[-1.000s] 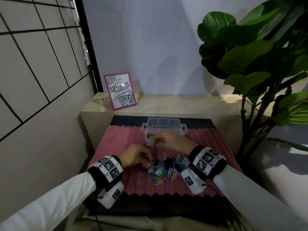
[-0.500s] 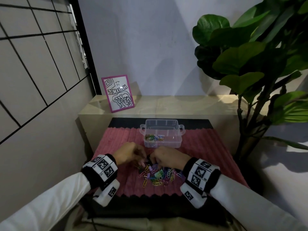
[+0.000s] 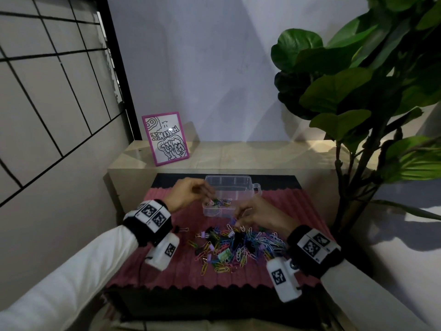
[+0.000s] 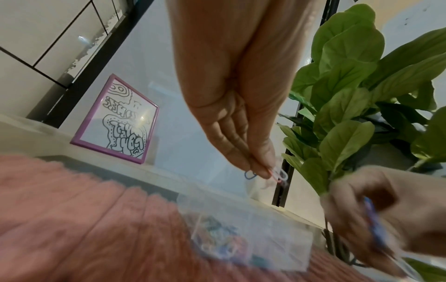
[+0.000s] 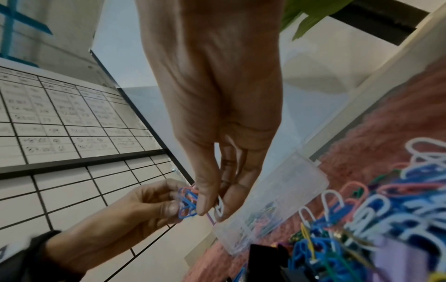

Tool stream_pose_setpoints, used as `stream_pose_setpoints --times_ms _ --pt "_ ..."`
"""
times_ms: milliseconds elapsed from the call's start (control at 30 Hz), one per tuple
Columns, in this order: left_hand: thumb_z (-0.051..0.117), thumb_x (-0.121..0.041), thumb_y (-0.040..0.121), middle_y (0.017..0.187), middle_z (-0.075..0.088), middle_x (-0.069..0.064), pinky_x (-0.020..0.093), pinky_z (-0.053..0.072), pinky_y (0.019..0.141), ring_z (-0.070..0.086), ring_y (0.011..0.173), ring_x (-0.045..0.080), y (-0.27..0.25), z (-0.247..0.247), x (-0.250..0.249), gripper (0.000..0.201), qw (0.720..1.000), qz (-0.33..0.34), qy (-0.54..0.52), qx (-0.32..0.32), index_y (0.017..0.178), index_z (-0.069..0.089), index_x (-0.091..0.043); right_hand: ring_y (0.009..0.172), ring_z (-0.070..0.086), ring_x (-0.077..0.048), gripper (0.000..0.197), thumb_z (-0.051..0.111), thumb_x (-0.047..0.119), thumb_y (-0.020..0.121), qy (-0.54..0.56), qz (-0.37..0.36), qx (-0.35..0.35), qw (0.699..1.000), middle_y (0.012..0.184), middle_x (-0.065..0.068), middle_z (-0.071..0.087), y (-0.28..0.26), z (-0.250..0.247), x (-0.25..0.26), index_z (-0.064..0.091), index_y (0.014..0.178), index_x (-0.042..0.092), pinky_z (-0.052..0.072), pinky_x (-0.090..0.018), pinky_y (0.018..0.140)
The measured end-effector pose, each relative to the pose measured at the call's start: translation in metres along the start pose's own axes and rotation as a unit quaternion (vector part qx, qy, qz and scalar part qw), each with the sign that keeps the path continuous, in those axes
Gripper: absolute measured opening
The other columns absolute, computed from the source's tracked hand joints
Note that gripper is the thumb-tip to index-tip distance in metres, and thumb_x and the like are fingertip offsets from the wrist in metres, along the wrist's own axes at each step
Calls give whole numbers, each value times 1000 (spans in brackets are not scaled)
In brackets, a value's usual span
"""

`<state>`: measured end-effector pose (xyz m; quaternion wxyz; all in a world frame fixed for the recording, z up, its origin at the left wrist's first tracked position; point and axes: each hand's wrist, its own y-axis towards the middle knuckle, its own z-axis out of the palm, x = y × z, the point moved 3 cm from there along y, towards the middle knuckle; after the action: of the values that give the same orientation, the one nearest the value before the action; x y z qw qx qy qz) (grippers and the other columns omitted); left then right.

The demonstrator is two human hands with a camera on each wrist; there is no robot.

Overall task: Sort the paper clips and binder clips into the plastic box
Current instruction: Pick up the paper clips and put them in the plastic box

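The clear plastic box [image 3: 253, 187] stands on the pink mat, with coloured paper clips [image 3: 220, 202] in its left compartment. My left hand [image 3: 210, 199] hovers over that left end and pinches a few paper clips [image 4: 277, 174], blue, pink and white. A loose pile of paper clips and binder clips [image 3: 238, 244] lies in front of the box. At the pile's far edge my right hand [image 3: 237, 222] pinches a white paper clip [image 5: 219, 207] between thumb and fingers. The right wrist view shows the left hand's blue clips [image 5: 187, 204] close to the right fingertips [image 5: 205, 206].
A pink ribbed mat [image 3: 167, 271] covers the low table. A pink-framed drawing [image 3: 165, 138] leans on the beige ledge behind. A large leafy plant [image 3: 358, 103] stands at the right, and a tiled wall [image 3: 47, 103] closes the left.
My left hand has risen from the pile to the box's left end with clips pinched. My right hand, which came back from the box earlier, stays at the pile's far edge.
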<state>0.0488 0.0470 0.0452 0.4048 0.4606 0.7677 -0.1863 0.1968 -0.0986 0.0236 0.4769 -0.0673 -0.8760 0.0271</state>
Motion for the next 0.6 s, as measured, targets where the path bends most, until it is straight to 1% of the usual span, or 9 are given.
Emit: stream_pose_setpoints --times_ms 100,167,233,300,367,433,500,567,600 --pt "55 12 81 84 69 0 20 54 75 66 69 -5 25 -1 -1 32 1000 -9 9 2 87 63 -18 65 60 -9 11 72 2 75 10 11 -16 1000 72 2 62 -2 -2 -7 64 78 10 49 -16 61" --pt "52 14 81 88 68 7 12 52 67 64 66 -10 36 5 -1 27 999 -16 43 25 95 64 -5 64 61 -10 12 71 2 75 14 19 -24 999 73 0 62 -1 -5 -10 63 77 10 50 -19 61" --pt "52 13 82 94 67 10 4 47 63 61 65 -16 41 12 0 23 997 -5 74 38 100 63 6 57 61 -6 15 69 -1 77 26 29 -27 999 71 1 61 1 -8 -12 62 75 12 51 -17 56" --pt "55 9 83 96 70 11 0 45 66 59 66 -21 42 16 2 21 995 11 97 34 101 66 3 51 61 -1 20 67 -4 78 40 35 -30 998 71 0 60 4 -11 -12 61 72 14 51 -15 52" --pt "57 5 83 97 73 10 -2 43 71 59 70 -20 39 16 7 23 993 19 116 20 100 68 -5 50 61 -2 20 66 -6 78 48 32 -38 998 70 -2 60 7 -15 -10 62 71 13 51 -15 52" --pt "56 4 83 97 73 5 -3 42 73 61 76 -15 32 12 10 25 992 13 125 -5 101 68 -9 52 61 -2 13 67 -4 78 41 27 -59 997 70 -4 62 15 -19 -8 65 75 8 51 -15 53" --pt "56 7 82 93 72 0 -3 43 74 60 74 -16 23 6 11 27 993 6 109 -37 101 68 -8 56 62 -4 6 68 -2 77 33 26 -98 994 74 -7 65 28 -24 -5 67 83 1 51 -14 55" --pt "57 10 79 84 70 0 0 46 73 60 71 -17 14 0 12 26 994 5 90 -59 97 68 -5 61 62 -10 9 71 0 76 24 31 -141 989 79 -12 67 46 -27 -5 68 84 1 55 -18 61" --pt "57 12 78 80 69 1 1 47 73 61 70 -16 12 -2 11 27 994 5 86 -66 96 68 -5 64 63 -14 8 71 0 75 26 34 -158 986 79 -12 67 55 -27 -4 68 82 4 57 -23 66"
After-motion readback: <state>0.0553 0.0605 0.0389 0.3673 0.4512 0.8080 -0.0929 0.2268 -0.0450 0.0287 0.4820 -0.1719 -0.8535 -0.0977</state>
